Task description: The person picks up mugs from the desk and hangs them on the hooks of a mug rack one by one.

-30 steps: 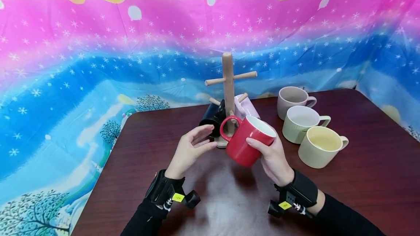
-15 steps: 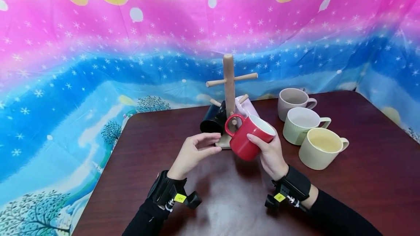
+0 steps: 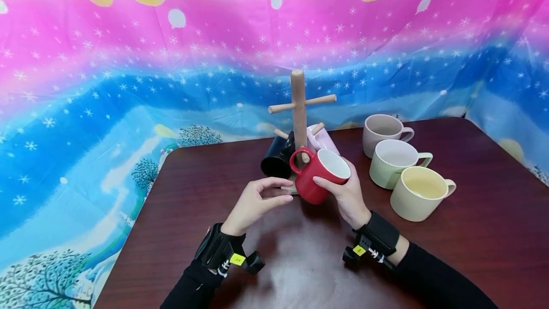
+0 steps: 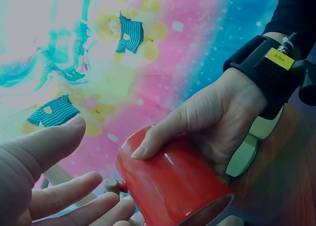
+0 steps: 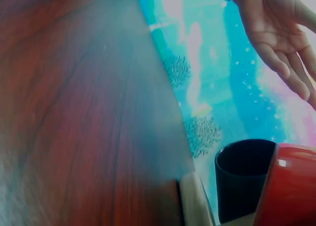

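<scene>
My right hand [image 3: 349, 197] grips a tilted red mug [image 3: 315, 182] by its body, thumb along the side and mouth facing up and right. The mug's handle [image 3: 293, 159] points left toward a wooden mug tree [image 3: 299, 104]. A lower peg tip [image 3: 305, 157] shows within the handle's loop in the head view; whether it passes through I cannot tell. My left hand [image 3: 255, 204] hovers left of the red mug, fingers loosely extended and holding nothing. In the left wrist view its fingers [image 4: 74, 191] lie close to the peg end [image 4: 112, 185].
A black mug [image 3: 276, 159] and a pale lilac mug [image 3: 323, 139] hang on the tree's lower pegs. The upper pegs [image 3: 321, 99] stick out bare. A grey mug [image 3: 377, 137], a light green mug [image 3: 388, 168] and a cream mug [image 3: 413, 199] stand upright at right.
The right hand and red mug have moved slightly up and, most recently, left, bringing the handle over the lower peg tip. The left hand has shifted slightly right and down.
</scene>
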`<action>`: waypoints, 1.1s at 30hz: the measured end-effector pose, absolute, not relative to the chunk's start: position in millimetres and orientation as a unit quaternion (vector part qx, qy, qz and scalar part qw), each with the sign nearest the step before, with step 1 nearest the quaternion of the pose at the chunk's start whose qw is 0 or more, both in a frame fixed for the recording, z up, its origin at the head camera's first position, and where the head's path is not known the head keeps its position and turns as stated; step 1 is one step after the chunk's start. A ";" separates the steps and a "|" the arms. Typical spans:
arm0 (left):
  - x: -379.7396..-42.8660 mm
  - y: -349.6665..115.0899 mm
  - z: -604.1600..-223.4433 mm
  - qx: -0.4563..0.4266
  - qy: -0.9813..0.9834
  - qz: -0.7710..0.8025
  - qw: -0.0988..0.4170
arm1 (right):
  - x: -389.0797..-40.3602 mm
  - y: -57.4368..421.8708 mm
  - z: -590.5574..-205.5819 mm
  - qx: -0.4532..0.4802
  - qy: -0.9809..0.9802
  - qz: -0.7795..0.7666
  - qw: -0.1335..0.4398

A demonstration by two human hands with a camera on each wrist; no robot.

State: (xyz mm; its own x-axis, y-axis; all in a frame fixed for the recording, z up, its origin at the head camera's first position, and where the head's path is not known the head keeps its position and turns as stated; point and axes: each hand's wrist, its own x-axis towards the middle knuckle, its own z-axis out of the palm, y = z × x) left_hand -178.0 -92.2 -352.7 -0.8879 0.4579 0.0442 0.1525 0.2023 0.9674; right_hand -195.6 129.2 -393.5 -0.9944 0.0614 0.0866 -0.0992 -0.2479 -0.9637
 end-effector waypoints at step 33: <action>-174.7 -96.5 -347.2 0.215 0.772 0.583 0.133 | -200.5 157.6 -377.8 0.009 -0.690 0.718 -0.090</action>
